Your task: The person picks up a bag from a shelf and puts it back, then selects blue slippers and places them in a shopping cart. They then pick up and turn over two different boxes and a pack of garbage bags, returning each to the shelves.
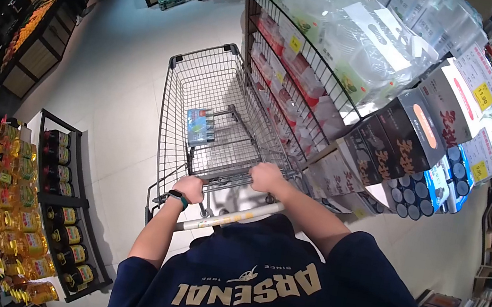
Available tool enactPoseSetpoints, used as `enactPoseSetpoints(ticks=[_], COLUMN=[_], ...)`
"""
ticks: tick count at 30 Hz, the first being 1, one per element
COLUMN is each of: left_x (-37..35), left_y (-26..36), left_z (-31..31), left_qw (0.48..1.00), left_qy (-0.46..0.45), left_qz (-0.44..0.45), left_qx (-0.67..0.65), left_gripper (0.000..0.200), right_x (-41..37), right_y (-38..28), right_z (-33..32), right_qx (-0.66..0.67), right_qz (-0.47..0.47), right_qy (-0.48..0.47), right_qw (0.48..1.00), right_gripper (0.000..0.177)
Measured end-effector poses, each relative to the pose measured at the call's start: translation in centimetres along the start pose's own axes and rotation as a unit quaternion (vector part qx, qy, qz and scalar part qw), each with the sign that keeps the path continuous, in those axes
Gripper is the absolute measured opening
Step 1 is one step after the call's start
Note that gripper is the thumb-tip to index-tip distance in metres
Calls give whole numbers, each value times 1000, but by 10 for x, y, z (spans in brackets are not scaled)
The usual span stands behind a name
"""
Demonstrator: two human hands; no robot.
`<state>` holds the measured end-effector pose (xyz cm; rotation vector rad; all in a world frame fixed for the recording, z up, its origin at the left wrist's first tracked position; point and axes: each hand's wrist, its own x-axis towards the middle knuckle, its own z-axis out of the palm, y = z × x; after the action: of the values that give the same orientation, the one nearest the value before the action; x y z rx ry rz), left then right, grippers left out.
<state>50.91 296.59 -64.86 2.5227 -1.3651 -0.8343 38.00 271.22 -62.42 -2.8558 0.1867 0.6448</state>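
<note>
Cart (pixel 205 85) ahead, gripped, left hand (pixel 190 188), right hand (pixel 269 178)

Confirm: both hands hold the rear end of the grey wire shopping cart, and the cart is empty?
Not empty: the head view shows a blue flat packet lying in the grey wire shopping cart. The left hand and right hand do hold its rear end.

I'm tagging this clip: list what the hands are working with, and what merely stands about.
In hand: left hand and right hand gripping the shopping cart; blue pack lying in its basket.
Standing about: oil bottles, wire rack of plastic tubs, black boxes, produce stands.
</note>
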Motion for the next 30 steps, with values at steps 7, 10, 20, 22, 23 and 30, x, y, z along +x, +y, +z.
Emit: enactPoseSetpoints(ticks=[7,10,20,22,23,30], left_x=[24,35,73,84,90,141], left_y=[-45,-62,-112,-125,-133,-198], left_z=[-24,-32,-65,-75,-79,-117], left_qw=[999,998,997,997,997,995], left_qy=[39,46,65,60,66,59], left_qz=[15,19,12,7,6,-7], left_qx=[18,35,44,43,43,78], left_gripper=[48,46,43,43,42,34], right_x=[52,71,136,156,167,250], right_y=[-10,-14,-25,-24,-23,-23], right_z=[-13,-21,-51,-56,-55,-76], right_qx=[-24,-13,-7,-13,-10,3], right_qz=[6,22,0,-4,-7,3], right_qy=[46,27,21,19,31,32], right_qw=[999,999,1000,1000,999,999], right_gripper=[33,28,27,26,23,22])
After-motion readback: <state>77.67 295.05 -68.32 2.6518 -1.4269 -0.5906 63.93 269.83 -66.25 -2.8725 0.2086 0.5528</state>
